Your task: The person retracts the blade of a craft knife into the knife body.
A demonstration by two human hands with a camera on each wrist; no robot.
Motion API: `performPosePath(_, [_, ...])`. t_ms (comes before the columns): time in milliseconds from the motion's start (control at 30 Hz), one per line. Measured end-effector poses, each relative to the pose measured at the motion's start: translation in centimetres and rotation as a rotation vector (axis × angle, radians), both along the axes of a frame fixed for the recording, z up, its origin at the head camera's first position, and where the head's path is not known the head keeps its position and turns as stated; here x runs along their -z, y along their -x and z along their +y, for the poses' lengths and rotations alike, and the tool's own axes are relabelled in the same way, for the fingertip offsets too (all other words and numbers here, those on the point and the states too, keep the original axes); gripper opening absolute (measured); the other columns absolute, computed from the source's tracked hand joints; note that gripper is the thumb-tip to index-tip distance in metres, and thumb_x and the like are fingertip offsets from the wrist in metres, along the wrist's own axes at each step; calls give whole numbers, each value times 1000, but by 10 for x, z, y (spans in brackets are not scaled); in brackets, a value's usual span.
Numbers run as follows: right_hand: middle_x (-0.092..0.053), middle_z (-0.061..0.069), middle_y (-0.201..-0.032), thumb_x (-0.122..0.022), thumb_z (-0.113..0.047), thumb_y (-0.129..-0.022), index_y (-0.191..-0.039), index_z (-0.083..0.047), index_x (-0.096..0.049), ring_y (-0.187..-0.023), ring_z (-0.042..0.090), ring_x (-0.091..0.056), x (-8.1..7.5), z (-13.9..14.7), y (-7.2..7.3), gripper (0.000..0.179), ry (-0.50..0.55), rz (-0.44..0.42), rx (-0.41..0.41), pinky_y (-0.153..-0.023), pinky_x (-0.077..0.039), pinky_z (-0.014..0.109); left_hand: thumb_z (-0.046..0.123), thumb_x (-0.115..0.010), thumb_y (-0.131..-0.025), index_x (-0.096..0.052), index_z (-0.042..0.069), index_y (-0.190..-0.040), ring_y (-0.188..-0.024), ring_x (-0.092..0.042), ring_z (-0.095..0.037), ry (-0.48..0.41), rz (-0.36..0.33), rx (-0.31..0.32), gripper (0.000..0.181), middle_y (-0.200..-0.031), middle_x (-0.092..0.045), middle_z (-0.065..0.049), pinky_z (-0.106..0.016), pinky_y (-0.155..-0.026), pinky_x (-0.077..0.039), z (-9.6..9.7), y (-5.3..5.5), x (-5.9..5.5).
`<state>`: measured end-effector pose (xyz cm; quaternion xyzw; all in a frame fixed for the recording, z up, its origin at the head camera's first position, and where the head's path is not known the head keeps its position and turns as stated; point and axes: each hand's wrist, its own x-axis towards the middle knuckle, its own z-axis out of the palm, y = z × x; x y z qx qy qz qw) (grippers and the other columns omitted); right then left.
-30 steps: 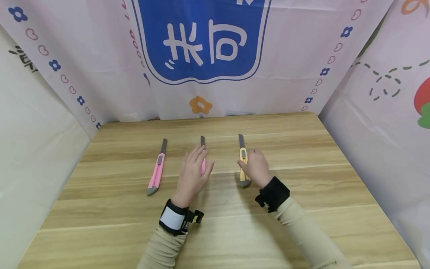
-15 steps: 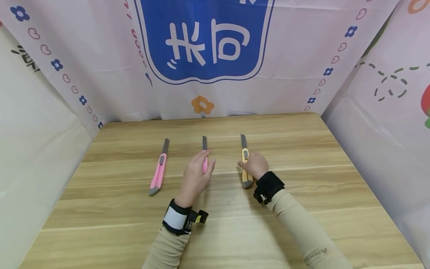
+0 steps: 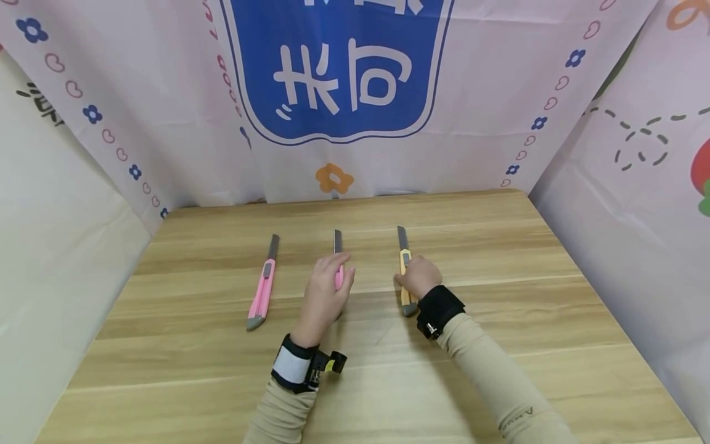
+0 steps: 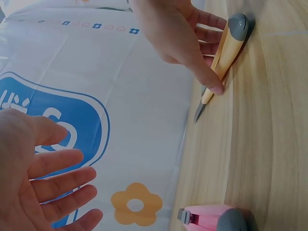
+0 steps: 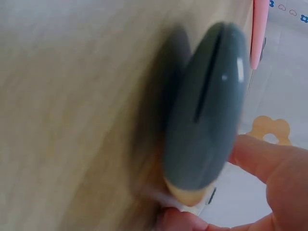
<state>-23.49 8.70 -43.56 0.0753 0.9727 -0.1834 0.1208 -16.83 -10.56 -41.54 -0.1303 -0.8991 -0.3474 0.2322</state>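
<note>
Three utility knives with grey blades extended lie on the wooden table. My right hand (image 3: 421,275) has its thumb and fingers on opposite sides of the yellow utility knife (image 3: 406,297), holding it by the handle. The knife's grey end cap (image 5: 207,106) fills the middle of the right wrist view. Over the middle pink utility knife (image 3: 339,279) hovers my left hand (image 3: 322,299), fingers loosely bent and partly covering the handle. In the left wrist view, that hand's fingers (image 4: 67,185) are spread with nothing between them. Another pink utility knife (image 3: 262,296) lies farther left.
The wooden table (image 3: 194,370) reaches back to a hanging white cloth (image 3: 477,160) with a blue printed badge (image 3: 333,80). Light cloth walls (image 3: 621,246) stand along both sides. A black strap (image 3: 440,311) is worn on each wrist.
My right fingers have curled in closer round the yellow utility knife. The left fingers, straighter before, have bent and drawn back slightly. All three knives keep their places.
</note>
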Motion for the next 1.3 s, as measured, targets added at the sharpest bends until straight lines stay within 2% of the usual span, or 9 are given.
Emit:
performPosePath(267, [-47,0,-65,-64,-31,-87,-76,-6,-60,-56,14,-46,1,1,1,27,17,10,-4,-44,-32,23,14,-64,-92,-67,0,-115,-117,-59,-31,-16,-12,-1,27,-121,-67,-16,-44,-103,-52,1,0,2])
performPosePath(467, [-47,-1,-61,-65,-32,-88,-69,-8,-57,-52,13,-46,-2,0,1,32,38,10,-11,-42,-32,21,14,-63,-92,-66,-2,-115,-120,-58,-34,-8,4,35,28,-122,-66,-18,-46,-106,-50,2,3,2])
performPosePath(667, [-41,-4,-52,-66,-32,-88,-56,-14,-44,-45,10,-42,-6,-1,-3,43,91,37,-22,-39,-29,18,14,-63,-92,-65,-2,-116,-116,-60,-34,9,-10,66,29,-120,-67,-19,-46,-102,-52,4,2,4])
performPosePath(833, [-33,-6,-46,-67,-31,-87,-49,-16,-35,-41,9,-36,-10,-2,-7,52,148,89,-43,-38,-24,18,17,-61,-94,-61,-1,-122,-116,-61,-33,-64,-135,131,33,-124,-65,-19,-47,-100,-54,6,0,4])
performPosePath(967, [-36,-6,-47,-68,-31,-86,-50,-16,-37,-42,9,-37,-13,-2,-9,50,174,124,-38,-38,-26,18,18,-59,-96,-57,0,-128,-117,-60,-33,-151,-264,196,37,-128,-63,-19,-48,-97,-55,9,-1,3])
performPosePath(1167, [-35,-5,-48,-68,-31,-85,-51,-16,-37,-43,10,-36,-19,-2,-13,49,219,198,-50,-39,-24,18,19,-57,-97,-51,3,-136,-122,-58,-32,-295,-461,260,42,-136,-57,-19,-48,-102,-52,15,-2,3])
performPosePath(1300, [-31,-7,-46,-67,-32,-85,-49,-16,-34,-41,9,-33,-26,-4,-16,51,252,231,-53,-38,-22,18,16,-58,-96,-45,0,-139,-122,-58,-34,-366,-549,295,48,-138,-55,-22,-46,-102,-53,20,-3,3])
